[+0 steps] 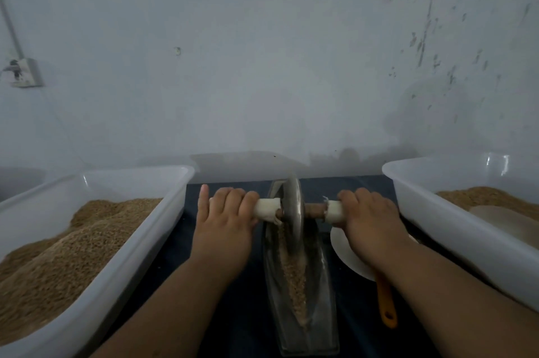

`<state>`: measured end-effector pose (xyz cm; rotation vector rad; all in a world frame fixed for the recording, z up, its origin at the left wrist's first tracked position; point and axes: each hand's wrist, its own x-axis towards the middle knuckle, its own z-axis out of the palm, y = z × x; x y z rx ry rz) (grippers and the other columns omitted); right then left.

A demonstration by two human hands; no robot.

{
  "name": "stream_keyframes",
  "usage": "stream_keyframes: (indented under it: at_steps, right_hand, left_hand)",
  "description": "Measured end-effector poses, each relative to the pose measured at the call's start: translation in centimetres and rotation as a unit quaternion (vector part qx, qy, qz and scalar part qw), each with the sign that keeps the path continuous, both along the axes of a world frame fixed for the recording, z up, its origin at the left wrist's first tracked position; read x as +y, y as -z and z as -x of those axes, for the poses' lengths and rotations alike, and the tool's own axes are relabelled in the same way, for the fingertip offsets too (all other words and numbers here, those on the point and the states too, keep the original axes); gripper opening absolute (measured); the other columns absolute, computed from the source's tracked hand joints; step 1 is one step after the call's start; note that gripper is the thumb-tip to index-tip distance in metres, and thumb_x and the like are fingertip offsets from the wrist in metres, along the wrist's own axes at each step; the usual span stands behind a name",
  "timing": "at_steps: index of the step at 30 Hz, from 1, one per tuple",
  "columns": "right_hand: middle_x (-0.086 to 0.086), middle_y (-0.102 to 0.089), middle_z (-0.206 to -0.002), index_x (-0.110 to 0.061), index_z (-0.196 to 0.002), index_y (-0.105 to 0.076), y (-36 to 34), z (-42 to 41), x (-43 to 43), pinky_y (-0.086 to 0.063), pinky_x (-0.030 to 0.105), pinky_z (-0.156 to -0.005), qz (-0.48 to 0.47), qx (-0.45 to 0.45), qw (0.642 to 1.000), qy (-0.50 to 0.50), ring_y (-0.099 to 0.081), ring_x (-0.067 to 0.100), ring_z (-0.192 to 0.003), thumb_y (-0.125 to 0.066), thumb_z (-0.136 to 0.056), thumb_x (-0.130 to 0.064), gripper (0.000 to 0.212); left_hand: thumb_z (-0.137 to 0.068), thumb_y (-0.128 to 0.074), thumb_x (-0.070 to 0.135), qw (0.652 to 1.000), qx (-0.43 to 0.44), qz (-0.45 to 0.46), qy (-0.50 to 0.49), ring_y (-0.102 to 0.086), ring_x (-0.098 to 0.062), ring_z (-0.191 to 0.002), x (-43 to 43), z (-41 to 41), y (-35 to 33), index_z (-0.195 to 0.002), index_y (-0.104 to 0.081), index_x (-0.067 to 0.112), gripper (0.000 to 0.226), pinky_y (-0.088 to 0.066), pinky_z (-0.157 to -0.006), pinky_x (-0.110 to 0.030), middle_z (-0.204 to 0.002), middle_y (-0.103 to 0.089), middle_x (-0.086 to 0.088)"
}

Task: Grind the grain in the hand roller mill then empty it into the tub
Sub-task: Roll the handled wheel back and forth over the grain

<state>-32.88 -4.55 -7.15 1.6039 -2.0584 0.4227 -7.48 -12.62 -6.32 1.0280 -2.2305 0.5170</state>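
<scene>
Rising behind everything is a pale, stained wall (262, 66), with a socket (24, 73) far to the left of the mill. Two white tubs sit on a dark cloth (163, 270). The left tub (137, 246) is just left of the mill and heaped with brown grain (58, 255). The right tub (437, 220) is just right of it and holds a lower layer. Between them lies the mill's metal trough (320, 299), its long axis running straight away from the person toward the wall, with a strip of crushed grain (294, 270) along its bottom. A metal wheel (293, 211) stands on edge in the far end of the trough, and its axle (315, 208) points crosswise, left to right. The left hand (224, 217) grips the cloth-wrapped end of the axle left of the wheel, little finger sticking up. The right hand (370, 217) is wrapped around the other end. Under the right wrist, just right of the trough, lies a white scoop (350, 255) whose orange handle points toward the person.
</scene>
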Motion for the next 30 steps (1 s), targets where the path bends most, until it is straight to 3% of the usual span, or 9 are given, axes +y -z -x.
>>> stream_keyframes:
  at_steps: [3,6,10,14,19,22,24,27,30]
  right_hand:
    - [0.000,-0.053,-0.102,-0.027,-0.121,-0.051,0.2,0.3,0.2,-0.029,0.035,-0.071,-0.015,0.008,1.000,0.006,-0.046,0.020,-0.084,-0.060,-0.090,-0.047,0.038]
    - [-0.005,-0.054,-0.101,-0.032,-0.110,-0.048,-1.2,0.3,1.3,-0.036,0.034,-0.070,-0.079,-0.004,0.997,-0.019,-0.044,0.015,-0.081,-0.060,-0.089,-0.052,0.032]
    - [-0.012,-0.056,-0.095,-0.035,-0.096,-0.045,-4.6,-0.1,4.1,-0.041,0.028,-0.066,-0.235,-0.077,0.967,-0.070,-0.054,0.009,-0.082,-0.064,-0.086,-0.053,0.028]
    - [-0.013,-0.060,-0.092,-0.038,-0.093,-0.051,-8.0,-1.0,7.2,-0.040,0.019,-0.063,-0.347,-0.126,0.923,-0.108,-0.058,0.001,-0.080,-0.066,-0.083,-0.056,0.026]
    - [-0.014,-0.060,-0.085,-0.042,-0.087,-0.051,-9.8,-1.6,8.8,-0.037,0.017,-0.061,-0.370,-0.149,0.909,-0.123,-0.057,-0.002,-0.075,-0.054,-0.084,-0.071,0.029]
    - [-0.012,-0.058,-0.089,-0.041,-0.093,-0.049,-8.7,-1.3,7.6,-0.040,0.023,-0.066,-0.356,-0.153,0.915,-0.116,-0.056,0.002,-0.079,-0.053,-0.089,-0.065,0.025]
    - [-0.011,-0.056,-0.094,-0.037,-0.098,-0.049,-7.2,-0.8,6.0,-0.043,0.026,-0.070,-0.312,-0.134,0.934,-0.109,-0.055,0.005,-0.082,-0.055,-0.090,-0.063,0.027]
    - [-0.008,-0.053,-0.098,-0.035,-0.102,-0.047,-4.0,-0.2,3.2,-0.038,0.035,-0.070,-0.157,-0.035,0.985,-0.067,-0.050,0.014,-0.084,-0.055,-0.089,-0.063,0.032]
    - [0.004,-0.056,-0.092,-0.021,-0.108,-0.060,-1.0,-0.1,1.0,-0.034,0.037,-0.068,0.017,0.058,0.997,-0.037,-0.052,0.027,-0.079,-0.071,-0.083,-0.049,0.040]
  left_hand:
    - [-0.083,-0.066,0.027,1.000,-0.001,0.001,-0.003,-0.055,-0.030,-0.112,0.2,0.1,0.0,-0.119,-0.060,0.018,0.037,-0.026,-0.112,-0.061,-0.114,-0.060,-0.003]
    - [-0.086,-0.065,0.031,0.998,-0.051,-0.024,-0.009,-0.056,-0.029,-0.102,0.9,-0.5,-0.9,-0.120,-0.059,0.020,0.036,-0.038,-0.103,-0.050,-0.110,-0.060,-0.003]
    - [-0.098,-0.037,0.047,0.983,-0.146,-0.110,0.012,-0.045,-0.017,-0.106,2.0,-2.3,-2.9,-0.131,-0.037,0.033,0.036,-0.036,-0.096,-0.036,-0.120,-0.047,0.007]
    - [-0.098,-0.038,0.052,0.948,-0.185,-0.251,0.066,-0.047,-0.009,-0.097,4.0,-4.1,-5.5,-0.114,-0.040,0.042,0.019,-0.040,-0.089,-0.033,-0.109,-0.051,0.014]
    - [-0.097,-0.043,0.054,0.902,-0.197,-0.378,0.076,-0.054,-0.004,-0.084,5.0,-4.9,-7.2,-0.098,-0.046,0.040,0.014,-0.042,-0.076,-0.025,-0.093,-0.056,0.013]
    - [-0.097,-0.042,0.054,0.908,-0.175,-0.372,0.074,-0.054,-0.004,-0.081,4.2,-4.6,-6.5,-0.094,-0.045,0.039,0.016,-0.041,-0.073,-0.026,-0.090,-0.057,0.012]
    - [-0.097,-0.039,0.054,0.936,-0.160,-0.308,0.062,-0.052,-0.006,-0.084,3.1,-3.9,-5.3,-0.097,-0.044,0.038,0.017,-0.042,-0.076,-0.032,-0.095,-0.056,0.013]
    - [-0.098,-0.033,0.052,0.980,-0.149,-0.133,-0.013,-0.047,-0.017,-0.107,1.1,-2.0,-2.5,-0.126,-0.039,0.034,0.034,-0.034,-0.096,-0.039,-0.121,-0.050,0.007]
    - [-0.097,-0.043,0.045,0.993,-0.080,-0.075,-0.044,-0.037,-0.026,-0.128,-0.1,-0.3,-0.1,-0.144,-0.036,0.024,0.053,-0.007,-0.118,-0.052,-0.138,-0.044,0.001]
